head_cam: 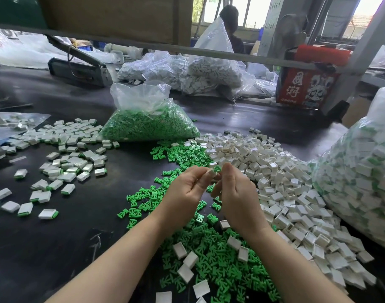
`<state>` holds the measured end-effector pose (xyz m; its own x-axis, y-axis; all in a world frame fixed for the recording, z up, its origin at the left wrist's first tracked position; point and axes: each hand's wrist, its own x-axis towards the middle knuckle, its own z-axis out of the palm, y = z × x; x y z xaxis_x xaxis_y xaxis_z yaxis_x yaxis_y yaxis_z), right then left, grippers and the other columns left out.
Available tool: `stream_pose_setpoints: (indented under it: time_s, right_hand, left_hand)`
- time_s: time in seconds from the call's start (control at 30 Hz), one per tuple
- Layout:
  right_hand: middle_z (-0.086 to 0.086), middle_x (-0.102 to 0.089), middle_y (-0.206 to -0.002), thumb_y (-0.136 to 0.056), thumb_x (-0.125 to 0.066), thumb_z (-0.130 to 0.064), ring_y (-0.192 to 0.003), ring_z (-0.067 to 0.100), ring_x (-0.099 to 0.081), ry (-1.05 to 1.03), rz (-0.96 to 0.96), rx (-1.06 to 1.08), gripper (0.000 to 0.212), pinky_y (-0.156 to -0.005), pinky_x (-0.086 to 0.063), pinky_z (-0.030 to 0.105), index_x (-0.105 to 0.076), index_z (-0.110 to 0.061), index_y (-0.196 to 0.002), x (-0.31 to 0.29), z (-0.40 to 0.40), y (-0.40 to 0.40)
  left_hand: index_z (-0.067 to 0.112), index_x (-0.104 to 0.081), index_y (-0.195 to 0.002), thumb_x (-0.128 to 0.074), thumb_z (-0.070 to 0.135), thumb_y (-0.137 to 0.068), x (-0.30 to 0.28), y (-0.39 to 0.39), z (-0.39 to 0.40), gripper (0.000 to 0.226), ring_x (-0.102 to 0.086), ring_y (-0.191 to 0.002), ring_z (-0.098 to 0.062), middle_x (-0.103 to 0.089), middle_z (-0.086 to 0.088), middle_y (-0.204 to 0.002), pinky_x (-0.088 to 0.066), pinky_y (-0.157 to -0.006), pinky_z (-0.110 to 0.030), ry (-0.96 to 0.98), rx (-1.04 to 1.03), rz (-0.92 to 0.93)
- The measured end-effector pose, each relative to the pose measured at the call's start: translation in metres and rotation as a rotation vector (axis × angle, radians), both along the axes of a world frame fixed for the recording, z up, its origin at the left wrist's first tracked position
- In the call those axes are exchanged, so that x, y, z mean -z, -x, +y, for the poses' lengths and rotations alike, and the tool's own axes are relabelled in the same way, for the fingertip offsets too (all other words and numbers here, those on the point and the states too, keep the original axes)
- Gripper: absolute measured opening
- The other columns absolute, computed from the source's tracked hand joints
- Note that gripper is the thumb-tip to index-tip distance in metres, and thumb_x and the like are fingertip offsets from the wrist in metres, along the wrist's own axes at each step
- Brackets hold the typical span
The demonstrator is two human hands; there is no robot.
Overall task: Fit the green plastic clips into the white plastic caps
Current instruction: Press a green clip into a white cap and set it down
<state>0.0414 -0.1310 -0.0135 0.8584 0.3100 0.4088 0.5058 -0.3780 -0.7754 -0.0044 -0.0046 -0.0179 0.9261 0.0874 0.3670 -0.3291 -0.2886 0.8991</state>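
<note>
Done: your heap of fitted green-edged white plastic caps [62, 165] lies toward the worktop's [56, 248] left edge.
Hands: your left hand [187, 191] pinches a small white plastic cap [211, 172]; your right hand [235, 193] pinches a green plastic clip [217, 169].
Left: large loose piles of both.

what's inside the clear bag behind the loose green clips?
The clear bag is packed with green clips in its lower part; its crumpled top holds none. What lies beneath or deeper inside the heap is covered.
</note>
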Motion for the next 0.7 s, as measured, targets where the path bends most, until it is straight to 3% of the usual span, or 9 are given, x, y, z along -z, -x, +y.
stream_pose_setpoints:
  time_s: [0.07, 0.17, 0.23, 0.27, 0.33, 0.43, 0.53, 0.7]
  right_hand:
    - [0.002, -0.063, -0.064, -0.092, -0.019, -0.065, -0.052, 0.004, -0.056, -0.103, 0.148, -0.025, 0.064, -0.053, -0.043, 0.024, -0.062, -0.018, -0.082, -0.0017, -0.0021, -0.0021]
    - [0.01, -0.064, -0.065, -0.083, -0.017, -0.074, -0.048, 0.011, -0.052, -0.202, 0.517, -0.208, 0.08, -0.049, -0.037, 0.025, -0.066, -0.011, -0.08, -0.0061, -0.006, -0.0044]
    - [0.011, -0.062, -0.066, -0.082, -0.016, -0.078, -0.047, 0.013, -0.046, -0.22, 0.724, -0.373, 0.089, -0.044, -0.027, 0.025, -0.066, -0.004, -0.085, -0.0074, -0.0071, -0.0052]
    - [0.01, -0.061, -0.066, -0.083, -0.018, -0.077, -0.048, 0.013, -0.045, -0.233, 0.772, -0.44, 0.089, -0.045, -0.024, 0.026, -0.065, -0.002, -0.09, -0.0074, -0.0066, -0.0052]
    - [0.008, -0.059, -0.065, -0.086, -0.026, -0.07, -0.051, 0.014, -0.046, -0.264, 0.794, -0.523, 0.083, -0.046, -0.023, 0.027, -0.062, 0.003, -0.098, -0.0058, -0.0045, -0.004]
    - [0.009, -0.058, -0.069, -0.087, -0.036, -0.06, -0.057, 0.016, -0.05, -0.315, 0.803, -0.555, 0.078, -0.046, -0.033, 0.021, -0.055, 0.011, -0.113, -0.0036, -0.0017, -0.001]
    - [0.007, -0.057, -0.068, -0.088, -0.027, -0.066, -0.059, 0.016, -0.048, -0.366, 0.869, -0.612, 0.075, -0.051, -0.036, 0.024, -0.059, -0.001, -0.102, -0.0043, -0.0011, -0.0021]
    - [0.009, -0.057, -0.07, -0.087, -0.029, -0.067, -0.064, 0.02, -0.046, -0.392, 0.886, -0.638, 0.07, -0.066, -0.033, 0.036, -0.062, -0.005, -0.093, 0.0004, -0.0034, -0.0072]
  left_hand:
    - [0.037, -0.066, -0.095, -0.046, 0.045, -0.097, 0.0022, -0.0018, 0.0006, 0.021, -0.055, -0.09, -0.006, -0.055, 0.012, -0.09, -0.041, -0.083, -0.019, -0.036, -0.075, -0.039]
    - [0.047, -0.064, -0.113, -0.047, 0.05, -0.094, 0.0022, -0.0026, 0.002, 0.026, -0.053, -0.102, -0.013, -0.052, 0.004, -0.1, -0.041, -0.092, -0.023, -0.017, -0.103, -0.016]
    - [0.044, -0.064, -0.121, -0.048, 0.049, -0.093, 0.0024, -0.0023, 0.0022, 0.032, -0.057, -0.101, -0.015, -0.053, 0.001, -0.105, -0.046, -0.091, -0.025, 0.007, -0.062, 0.012]
    - [0.037, -0.065, -0.122, -0.049, 0.044, -0.095, 0.0024, -0.0018, 0.0017, 0.032, -0.061, -0.093, -0.016, -0.053, -0.002, -0.107, -0.05, -0.082, -0.026, 0.028, -0.025, 0.023]
    - [0.029, -0.069, -0.117, -0.051, 0.034, -0.098, 0.0023, -0.0009, 0.0, 0.026, -0.061, -0.074, -0.009, -0.054, -0.005, -0.107, -0.048, -0.063, -0.021, 0.034, 0.012, 0.027]
    - [0.021, -0.069, -0.116, -0.05, 0.024, -0.099, 0.0016, 0.0005, -0.0026, 0.026, -0.059, -0.065, 0.002, -0.062, -0.001, -0.098, -0.045, -0.055, -0.012, 0.108, 0.015, 0.024]
    - [0.025, -0.07, -0.11, -0.048, 0.012, -0.101, -0.0013, 0.004, -0.0039, 0.027, -0.055, -0.049, -0.002, -0.064, 0.008, -0.069, -0.045, -0.047, -0.015, 0.248, 0.077, 0.045]
    - [0.029, -0.07, -0.099, -0.049, 0.017, -0.098, -0.0036, 0.0032, -0.006, 0.025, -0.054, -0.049, -0.007, -0.06, 0.009, -0.061, -0.046, -0.048, -0.018, 0.239, 0.053, 0.073]
